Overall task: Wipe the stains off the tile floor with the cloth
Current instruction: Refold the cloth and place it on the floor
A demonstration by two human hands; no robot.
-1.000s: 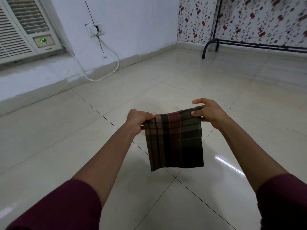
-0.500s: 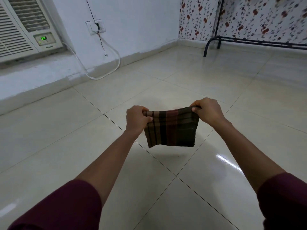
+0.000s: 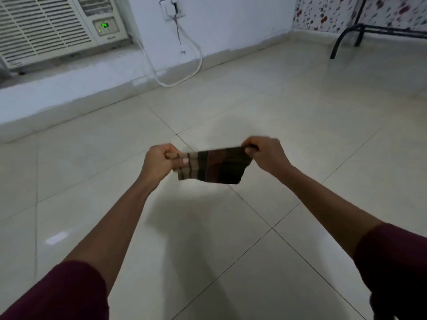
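Note:
A dark plaid cloth [image 3: 216, 166], brown, tan and green, hangs stretched between both my hands above the glossy cream tile floor [image 3: 288, 116]. My left hand [image 3: 161, 161] grips its left top corner in a fist. My right hand [image 3: 265, 153] pinches its right top corner. The cloth is folded short and its lower edge is off the floor. A faint greyish smudge [image 3: 228, 125] shows on the tile just beyond the cloth.
A window air conditioner [image 3: 55, 26] sits on a white ledge [image 3: 69, 88] at the left. A white cable [image 3: 180, 72] loops from a wall socket [image 3: 172, 9] to the floor. A black metal frame [image 3: 346, 35] stands at the far right by a floral curtain.
The cloth went from hanging as a long square to a short folded band. Both hands closed tighter on its corners, and my view tilted down and left.

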